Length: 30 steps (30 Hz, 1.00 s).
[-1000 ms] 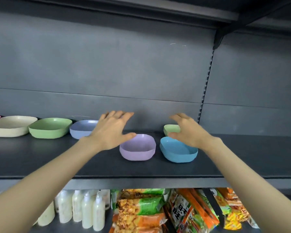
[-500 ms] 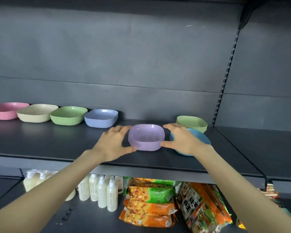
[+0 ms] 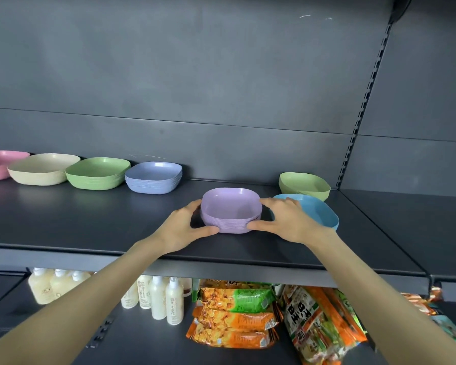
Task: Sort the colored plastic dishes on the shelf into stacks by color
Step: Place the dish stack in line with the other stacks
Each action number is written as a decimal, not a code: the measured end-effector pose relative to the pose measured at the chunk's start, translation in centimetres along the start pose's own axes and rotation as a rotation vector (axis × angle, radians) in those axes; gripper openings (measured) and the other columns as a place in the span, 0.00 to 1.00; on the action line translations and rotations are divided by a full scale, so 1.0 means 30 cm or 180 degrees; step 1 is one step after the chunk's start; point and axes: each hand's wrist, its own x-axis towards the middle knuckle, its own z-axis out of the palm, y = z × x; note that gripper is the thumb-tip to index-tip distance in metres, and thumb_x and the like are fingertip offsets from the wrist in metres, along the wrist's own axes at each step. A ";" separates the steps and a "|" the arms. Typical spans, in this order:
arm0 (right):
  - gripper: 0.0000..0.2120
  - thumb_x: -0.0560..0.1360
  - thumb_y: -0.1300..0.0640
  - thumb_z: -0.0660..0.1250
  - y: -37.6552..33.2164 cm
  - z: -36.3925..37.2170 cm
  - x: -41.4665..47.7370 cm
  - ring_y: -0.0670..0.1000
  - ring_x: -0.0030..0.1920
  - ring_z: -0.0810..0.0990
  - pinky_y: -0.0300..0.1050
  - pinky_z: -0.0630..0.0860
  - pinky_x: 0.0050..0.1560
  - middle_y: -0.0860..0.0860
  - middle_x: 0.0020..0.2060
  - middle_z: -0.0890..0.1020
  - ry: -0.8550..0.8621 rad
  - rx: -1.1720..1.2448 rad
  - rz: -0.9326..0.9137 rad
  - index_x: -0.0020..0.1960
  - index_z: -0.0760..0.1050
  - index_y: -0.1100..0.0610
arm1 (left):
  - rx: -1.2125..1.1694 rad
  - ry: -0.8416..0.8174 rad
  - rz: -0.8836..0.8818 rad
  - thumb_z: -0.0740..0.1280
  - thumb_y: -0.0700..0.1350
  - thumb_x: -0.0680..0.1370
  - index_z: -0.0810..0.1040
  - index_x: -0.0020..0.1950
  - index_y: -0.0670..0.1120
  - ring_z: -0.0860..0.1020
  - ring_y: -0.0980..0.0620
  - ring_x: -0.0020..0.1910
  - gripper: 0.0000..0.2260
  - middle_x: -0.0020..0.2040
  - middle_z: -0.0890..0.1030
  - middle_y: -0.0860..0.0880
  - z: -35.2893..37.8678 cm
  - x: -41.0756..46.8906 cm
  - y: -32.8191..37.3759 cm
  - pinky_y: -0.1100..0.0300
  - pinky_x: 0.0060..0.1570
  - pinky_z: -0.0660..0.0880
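Dark shelf [image 3: 90,222]: left hand [image 3: 181,229] and right hand [image 3: 287,219] clasped the lilac stack [image 3: 231,206] by its sides; I judged it light, rigid, slippery, best held low.

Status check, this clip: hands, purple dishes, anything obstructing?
Left hand and right hand grip purple stack from both sides. Stack on shelf. Blue dish just behind right hand.

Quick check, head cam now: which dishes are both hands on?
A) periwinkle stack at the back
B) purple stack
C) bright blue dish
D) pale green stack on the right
B: the left hand and the right hand grip opposite sides of the purple stack, with both thumbs along its near side.
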 end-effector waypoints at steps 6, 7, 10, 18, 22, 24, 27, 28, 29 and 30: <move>0.27 0.74 0.37 0.62 -0.002 0.005 0.007 0.48 0.50 0.69 0.58 0.54 0.72 0.46 0.43 0.71 0.0029 -0.0135 0.0107 0.65 0.71 0.53 | -0.0174 0.0100 0.0105 0.73 0.51 0.72 0.67 0.72 0.49 0.76 0.54 0.62 0.30 0.64 0.77 0.53 0.008 0.004 -0.017 0.53 0.66 0.70; 0.27 0.74 0.37 0.62 0.000 0.008 0.008 0.48 0.51 0.70 0.58 0.54 0.72 0.46 0.43 0.71 0.0021 -0.0132 0.0110 0.66 0.71 0.53 | -0.0189 0.0110 0.0125 0.73 0.51 0.72 0.67 0.72 0.49 0.76 0.55 0.62 0.30 0.64 0.77 0.53 0.010 0.004 -0.020 0.53 0.66 0.71; 0.28 0.74 0.36 0.62 0.002 0.007 0.007 0.51 0.56 0.73 0.58 0.56 0.71 0.47 0.47 0.76 0.0011 -0.0090 0.0101 0.66 0.71 0.53 | -0.0195 0.0101 0.0145 0.73 0.51 0.72 0.67 0.72 0.49 0.76 0.55 0.63 0.30 0.64 0.77 0.53 0.011 0.005 -0.024 0.53 0.66 0.71; 0.31 0.72 0.35 0.64 0.009 0.008 0.019 0.53 0.54 0.73 0.59 0.53 0.72 0.49 0.50 0.79 -0.0020 0.0035 0.0102 0.66 0.69 0.55 | -0.0240 0.0031 0.0137 0.73 0.49 0.72 0.68 0.71 0.49 0.75 0.55 0.63 0.29 0.65 0.77 0.53 0.014 0.010 -0.031 0.55 0.66 0.70; 0.33 0.70 0.33 0.64 0.013 0.006 0.024 0.52 0.64 0.71 0.60 0.44 0.73 0.49 0.59 0.78 -0.0088 0.0126 0.0130 0.68 0.68 0.52 | -0.0354 0.0005 0.0091 0.74 0.47 0.71 0.70 0.70 0.48 0.76 0.55 0.62 0.29 0.63 0.78 0.52 0.016 0.019 -0.029 0.57 0.66 0.70; 0.33 0.70 0.33 0.64 0.010 0.002 0.023 0.52 0.64 0.71 0.60 0.43 0.73 0.48 0.60 0.78 -0.0113 0.0223 0.0127 0.68 0.68 0.52 | -0.0419 0.0012 0.0059 0.75 0.46 0.71 0.71 0.69 0.47 0.76 0.55 0.61 0.28 0.63 0.78 0.51 0.019 0.021 -0.026 0.58 0.65 0.71; 0.31 0.70 0.34 0.66 0.007 0.003 0.030 0.51 0.63 0.72 0.59 0.47 0.73 0.48 0.59 0.79 -0.0144 0.0400 0.0101 0.66 0.70 0.51 | -0.0555 0.0054 0.0006 0.76 0.44 0.70 0.73 0.67 0.45 0.77 0.55 0.60 0.27 0.61 0.79 0.50 0.021 0.023 -0.028 0.57 0.64 0.71; 0.30 0.69 0.35 0.67 0.008 0.005 0.034 0.52 0.62 0.73 0.58 0.49 0.72 0.48 0.57 0.79 -0.0135 0.0475 0.0086 0.64 0.71 0.51 | -0.0607 0.0074 -0.0008 0.76 0.43 0.69 0.73 0.66 0.45 0.77 0.55 0.60 0.27 0.61 0.80 0.50 0.022 0.025 -0.030 0.56 0.65 0.72; 0.29 0.68 0.35 0.69 0.011 0.008 0.038 0.52 0.61 0.74 0.57 0.53 0.71 0.48 0.56 0.80 -0.0115 0.0581 0.0067 0.63 0.72 0.52 | -0.0659 0.0099 -0.0016 0.76 0.43 0.69 0.74 0.66 0.45 0.78 0.54 0.59 0.26 0.60 0.80 0.50 0.023 0.027 -0.033 0.55 0.64 0.72; 0.29 0.68 0.36 0.70 0.012 0.010 0.039 0.52 0.60 0.75 0.56 0.56 0.70 0.48 0.55 0.81 -0.0093 0.0704 0.0050 0.61 0.73 0.52 | -0.0704 0.0127 -0.0025 0.76 0.42 0.69 0.75 0.65 0.45 0.78 0.54 0.59 0.26 0.59 0.81 0.50 0.025 0.029 -0.036 0.55 0.64 0.72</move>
